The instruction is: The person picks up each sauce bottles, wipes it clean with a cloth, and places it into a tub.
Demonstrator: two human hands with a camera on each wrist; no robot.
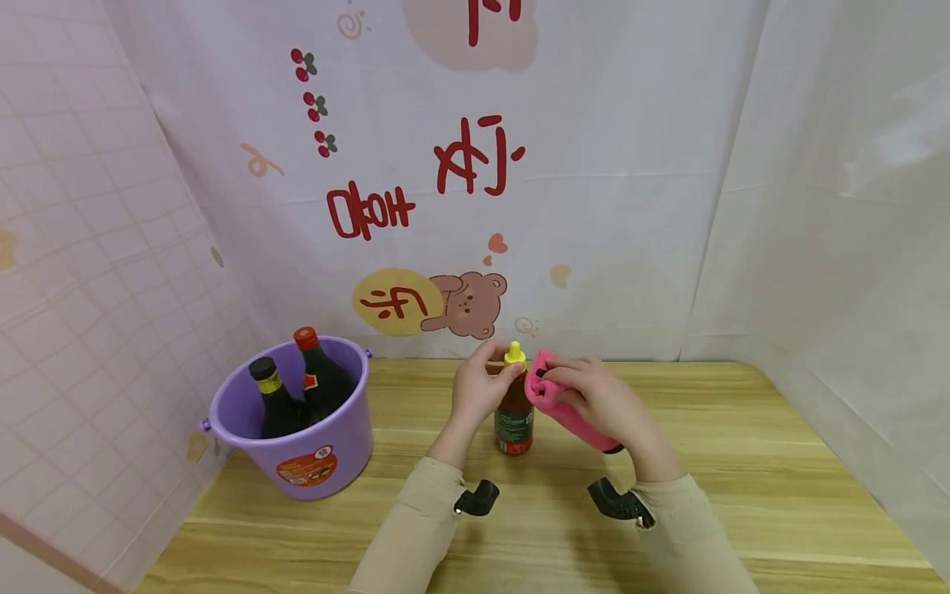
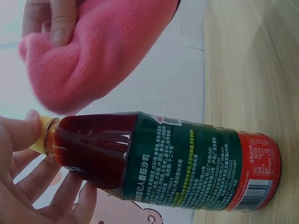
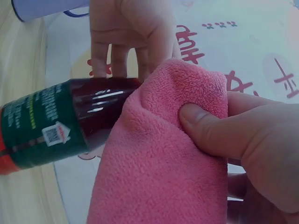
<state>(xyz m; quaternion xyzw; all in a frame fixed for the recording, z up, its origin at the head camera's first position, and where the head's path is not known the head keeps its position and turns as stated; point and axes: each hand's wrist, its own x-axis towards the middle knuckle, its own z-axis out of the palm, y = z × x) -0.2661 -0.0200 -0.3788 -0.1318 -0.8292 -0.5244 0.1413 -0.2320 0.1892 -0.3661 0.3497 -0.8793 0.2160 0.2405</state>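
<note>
A ketchup bottle [image 1: 514, 421] with a yellow cap, dark red contents and a green label stands upright on the table. My left hand [image 1: 481, 388] holds it at the cap and neck, the thumb and fingers on either side, as the left wrist view shows. Just right of the bottle, my right hand [image 1: 594, 396] grips a folded pink cloth [image 3: 159, 140], thumb pressed on top and fingers behind. In the left wrist view the cloth [image 2: 98, 56] hangs close beside the bottle's neck. From the right wrist camera, the cloth hides the bottle's cap.
A purple bucket [image 1: 349, 454] stands on the left of the wooden table [image 1: 712, 511]. Inside it lean a dark bottle with a black cap [image 1: 262, 368] and another with a red cap [image 1: 305, 337]. A printed white backdrop [image 1: 623, 206] rises behind the table.
</note>
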